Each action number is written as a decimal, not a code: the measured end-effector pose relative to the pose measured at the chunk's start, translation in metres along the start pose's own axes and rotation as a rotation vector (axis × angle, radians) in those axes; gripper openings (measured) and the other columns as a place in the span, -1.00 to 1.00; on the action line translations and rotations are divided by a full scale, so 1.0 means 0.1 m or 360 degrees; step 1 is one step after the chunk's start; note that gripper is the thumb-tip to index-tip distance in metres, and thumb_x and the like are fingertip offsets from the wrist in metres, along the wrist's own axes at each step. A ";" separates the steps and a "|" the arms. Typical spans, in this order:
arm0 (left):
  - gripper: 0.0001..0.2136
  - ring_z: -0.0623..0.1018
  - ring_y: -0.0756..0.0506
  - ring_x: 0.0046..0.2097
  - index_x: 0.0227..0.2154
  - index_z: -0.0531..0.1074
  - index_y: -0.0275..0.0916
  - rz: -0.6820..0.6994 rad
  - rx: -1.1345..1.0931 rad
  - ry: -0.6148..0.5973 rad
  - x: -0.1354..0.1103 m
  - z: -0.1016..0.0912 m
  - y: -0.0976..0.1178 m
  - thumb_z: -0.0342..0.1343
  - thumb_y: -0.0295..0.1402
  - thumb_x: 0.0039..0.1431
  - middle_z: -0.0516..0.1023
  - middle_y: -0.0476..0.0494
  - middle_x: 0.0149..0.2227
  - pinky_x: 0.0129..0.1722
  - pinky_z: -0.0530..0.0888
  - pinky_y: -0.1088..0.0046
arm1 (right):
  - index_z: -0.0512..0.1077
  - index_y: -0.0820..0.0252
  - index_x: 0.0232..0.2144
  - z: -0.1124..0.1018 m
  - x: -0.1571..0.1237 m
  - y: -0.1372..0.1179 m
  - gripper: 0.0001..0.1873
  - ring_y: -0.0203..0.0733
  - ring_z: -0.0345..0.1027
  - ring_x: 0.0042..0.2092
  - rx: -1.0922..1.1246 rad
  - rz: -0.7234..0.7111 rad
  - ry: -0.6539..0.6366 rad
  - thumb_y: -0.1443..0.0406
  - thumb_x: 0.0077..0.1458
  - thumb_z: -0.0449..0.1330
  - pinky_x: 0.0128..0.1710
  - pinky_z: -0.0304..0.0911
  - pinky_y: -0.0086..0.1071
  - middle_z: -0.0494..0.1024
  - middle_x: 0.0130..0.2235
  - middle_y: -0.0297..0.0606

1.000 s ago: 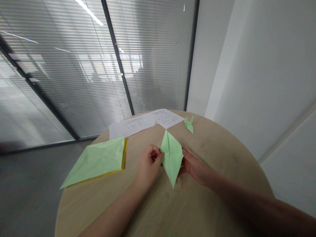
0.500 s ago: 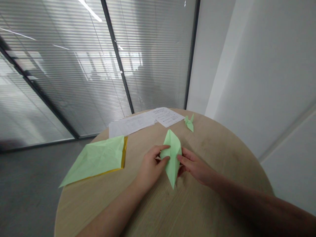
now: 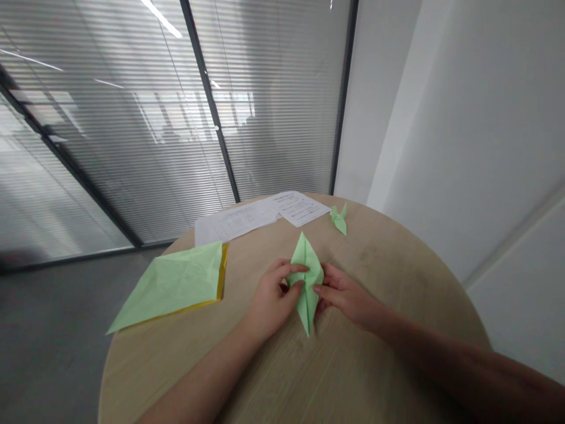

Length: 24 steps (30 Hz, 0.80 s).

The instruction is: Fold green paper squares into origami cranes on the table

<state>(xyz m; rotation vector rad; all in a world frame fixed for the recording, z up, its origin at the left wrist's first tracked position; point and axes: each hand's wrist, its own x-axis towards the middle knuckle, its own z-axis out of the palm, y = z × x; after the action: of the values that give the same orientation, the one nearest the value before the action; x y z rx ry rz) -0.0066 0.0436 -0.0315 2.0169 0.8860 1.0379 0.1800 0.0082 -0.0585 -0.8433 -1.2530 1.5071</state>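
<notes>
Between my two hands is a light green folded origami paper [image 3: 304, 253], long and diamond-shaped, with a crease down its middle. My left hand [image 3: 274, 297] has its thumb and index finger on the front face, near the centre crease. At the right edge, my right hand [image 3: 342, 295] pinches the paper, thumb in front and the other fingers partly hidden behind. The paper's lower tip points toward me, just above the tabletop. Farther back on the right stands a small folded green paper crane [image 3: 339, 221].
A round wooden table [image 3: 375, 365] carries everything. To the left lies a green paper sheet [image 3: 176, 282] over a yellow one [image 3: 223, 271], one corner past the table edge. Printed white sheets [image 3: 247, 221] lie at the back. Behind stand glass panels with blinds [image 3: 282, 135].
The paper's right side has come in closer to the centre crease, so the shape is narrower at the top. My right thumb has slid slightly left and down, my left index finger a little right.
</notes>
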 end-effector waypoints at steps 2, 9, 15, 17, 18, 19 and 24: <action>-0.79 0.53 -0.13 -0.08 -0.15 0.57 -0.16 0.0016 -0.0024 -0.0063 -0.01 -0.01 0.03 0.06 -0.39 0.24 0.47 -0.20 -0.05 -0.29 0.51 0.42 | 0.30 0.14 0.05 0.00 0.01 0.01 -0.49 -0.25 0.47 -0.34 0.0009 -0.0016 0.0007 0.17 0.08 0.33 -0.38 0.48 -0.35 0.53 -0.25 -0.29; -0.78 0.49 -0.18 0.00 -0.16 0.59 -0.14 0.0150 0.0088 -0.0060 -0.01 0.02 0.10 0.28 -0.29 0.12 0.47 -0.18 -0.05 0.04 0.44 0.21 | 0.30 0.18 0.00 0.05 0.03 0.05 -0.51 -0.26 0.48 -0.31 -0.0047 -0.0071 -0.0029 0.17 0.08 0.34 -0.35 0.45 -0.40 0.52 -0.25 -0.29; -0.81 0.45 -0.22 0.09 -0.21 0.57 -0.15 0.0145 0.0125 0.0149 -0.03 0.10 0.11 0.29 -0.34 0.07 0.42 -0.21 0.07 0.11 0.39 0.16 | 0.32 0.19 -0.06 0.10 0.01 0.08 -0.64 -0.32 0.41 -0.33 -0.0152 -0.0087 -0.0053 0.22 0.14 0.28 -0.35 0.38 -0.44 0.48 -0.27 -0.32; -0.81 0.43 -0.23 0.12 -0.20 0.56 -0.15 0.0151 0.0121 0.0219 -0.03 0.11 0.11 0.27 -0.37 0.08 0.40 -0.21 0.10 0.14 0.37 0.14 | 0.33 0.19 -0.08 0.12 0.01 0.08 -0.66 -0.34 0.38 -0.34 -0.0141 -0.0104 -0.0056 0.25 0.12 0.29 -0.36 0.34 -0.46 0.45 -0.28 -0.35; -0.80 0.43 -0.23 0.13 -0.19 0.56 -0.14 0.0151 0.0114 0.0253 -0.03 0.11 0.11 0.26 -0.38 0.09 0.40 -0.22 0.10 0.14 0.36 0.14 | 0.33 0.19 -0.08 0.13 0.01 0.08 -0.65 -0.34 0.37 -0.35 -0.0128 -0.0112 -0.0065 0.26 0.11 0.30 -0.37 0.32 -0.47 0.44 -0.29 -0.36; -0.79 0.43 -0.23 0.13 -0.17 0.55 -0.15 0.0152 0.0104 0.0286 -0.03 0.10 0.11 0.24 -0.39 0.10 0.41 -0.22 0.10 0.14 0.36 0.14 | 0.32 0.19 -0.07 0.13 0.01 0.08 -0.64 -0.35 0.35 -0.36 -0.0121 -0.0116 -0.0085 0.27 0.10 0.30 -0.38 0.30 -0.48 0.43 -0.31 -0.37; -0.71 0.45 -0.21 0.11 -0.07 0.48 -0.15 0.0164 0.0041 0.0374 -0.02 0.08 0.05 0.18 -0.44 0.12 0.46 -0.21 0.05 0.13 0.36 0.15 | 0.31 0.19 -0.01 0.11 0.00 0.10 -0.59 -0.32 0.35 -0.37 -0.0191 -0.0085 -0.0212 0.26 0.11 0.29 -0.36 0.28 -0.45 0.42 -0.36 -0.39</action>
<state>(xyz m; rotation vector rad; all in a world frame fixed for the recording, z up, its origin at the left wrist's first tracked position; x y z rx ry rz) 0.0009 0.0369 -0.0322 2.0074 0.9269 1.3480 0.1672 0.0045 -0.0658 -0.7907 -1.4645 1.4768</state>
